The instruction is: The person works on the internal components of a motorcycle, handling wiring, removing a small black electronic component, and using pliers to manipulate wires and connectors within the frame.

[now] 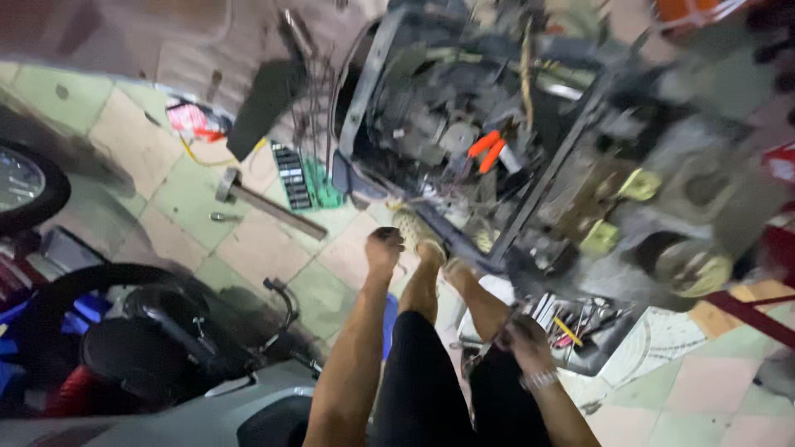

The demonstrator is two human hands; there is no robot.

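Observation:
The picture is blurred by motion. My left hand (pixel 383 247) is stretched forward over the tiled floor, fingers curled into a fist, and nothing shows in it. It is beside my sandalled foot (pixel 416 234), close to the lower rail of a stripped motorcycle frame (pixel 530 194). My right hand (pixel 522 335), with a band on the wrist, is down at the edge of a grey tool tray (pixel 596 352). Its fingers are dark and smeared, so I cannot tell whether they hold a tool. My legs in black shorts (pixel 422 381) lie between my two arms.
Orange-handled pliers (pixel 489 151) rest inside the motorcycle's engine bay. A hammer (pixel 265 203) and a green socket rack (pixel 296 178) lie on the tiles on the left. A scooter (pixel 166 339) fills the lower left, with a wheel (pixel 25 186) behind it. A yellow-handled tool (pixel 567 331) lies in the tray.

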